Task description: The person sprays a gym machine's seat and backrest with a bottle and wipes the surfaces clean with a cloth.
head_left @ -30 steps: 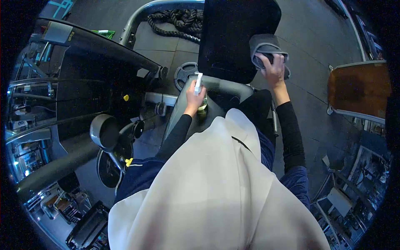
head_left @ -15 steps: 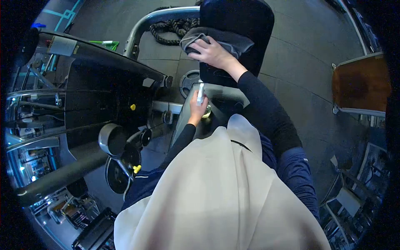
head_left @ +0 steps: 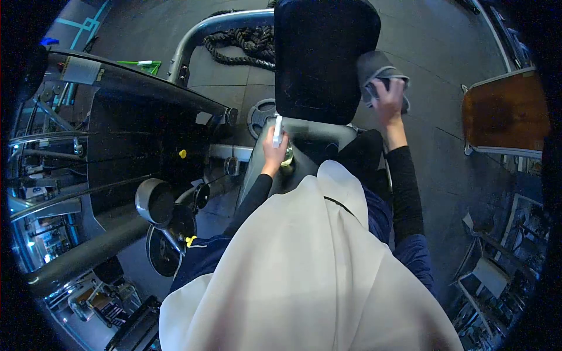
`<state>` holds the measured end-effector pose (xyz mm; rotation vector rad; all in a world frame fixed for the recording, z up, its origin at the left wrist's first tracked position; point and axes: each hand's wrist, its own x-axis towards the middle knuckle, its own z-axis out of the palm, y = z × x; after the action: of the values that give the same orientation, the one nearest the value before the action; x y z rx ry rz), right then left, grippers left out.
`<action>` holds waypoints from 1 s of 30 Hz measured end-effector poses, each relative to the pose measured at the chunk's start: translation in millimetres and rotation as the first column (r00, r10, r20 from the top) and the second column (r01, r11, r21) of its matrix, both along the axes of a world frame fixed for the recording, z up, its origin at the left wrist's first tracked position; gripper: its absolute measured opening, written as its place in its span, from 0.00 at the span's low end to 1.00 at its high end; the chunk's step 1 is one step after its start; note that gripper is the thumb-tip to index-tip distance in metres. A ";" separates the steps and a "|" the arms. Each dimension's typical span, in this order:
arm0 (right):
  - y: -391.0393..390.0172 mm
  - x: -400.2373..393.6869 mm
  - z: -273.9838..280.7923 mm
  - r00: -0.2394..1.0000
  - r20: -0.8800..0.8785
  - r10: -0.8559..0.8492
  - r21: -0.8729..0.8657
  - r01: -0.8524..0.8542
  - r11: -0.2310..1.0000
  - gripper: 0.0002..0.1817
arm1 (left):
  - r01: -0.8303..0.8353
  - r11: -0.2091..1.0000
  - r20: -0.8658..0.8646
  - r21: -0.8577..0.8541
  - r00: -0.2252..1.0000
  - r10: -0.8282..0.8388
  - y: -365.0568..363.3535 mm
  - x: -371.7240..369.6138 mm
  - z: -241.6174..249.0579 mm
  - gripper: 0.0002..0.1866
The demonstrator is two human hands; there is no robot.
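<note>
Wiping the black seat pad (head_left: 325, 55) at upper centre, right edge

Right hand (head_left: 389, 99) has its fingers clenched on a grey cloth (head_left: 374, 73), pressed to the pad's right edge; the pad's long axis runs up the frame, leftward of that hand. Left hand (head_left: 274, 149), grasping a spray bottle (head_left: 280, 137), rests at centre on the machine frame. Half a second ago the cloth lay on the pad's upper left

Hidden and cut-off parts around the padded seat

The spray bottle (head_left: 282, 149) is mostly covered by the left hand (head_left: 274, 153) (only the white nozzle and a glint of liquid show); the grey cloth (head_left: 374, 69) is partly under the right hand (head_left: 389, 99); the brown bench (head_left: 503, 111) at right is cut by the dark lens rim.
</note>
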<state>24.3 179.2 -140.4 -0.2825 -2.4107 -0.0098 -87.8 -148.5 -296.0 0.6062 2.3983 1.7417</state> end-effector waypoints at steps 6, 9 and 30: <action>-1.2 23.8 6.8 0.981 -0.191 -0.047 -0.113 0.025 0.993 0.30 | 0.013 0.998 -0.023 -0.060 1.000 -0.015 5.5 -4.2 16.9 0.11; -20.5 -6.2 22.6 0.971 -0.233 0.043 -0.081 -0.064 0.995 0.31 | 0.019 0.999 0.000 -0.047 1.000 -0.019 6.0 -6.6 1.5 0.11; -65.0 -108.9 18.3 0.946 -0.044 0.320 0.438 -0.270 0.858 0.20 | -0.033 0.996 -0.030 -0.078 0.999 0.031 1.7 5.5 9.7 0.13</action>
<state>-84.6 114.2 -122.2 0.2862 -2.2384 -0.3693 -82.3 -146.8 -286.3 0.5900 2.4966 1.6524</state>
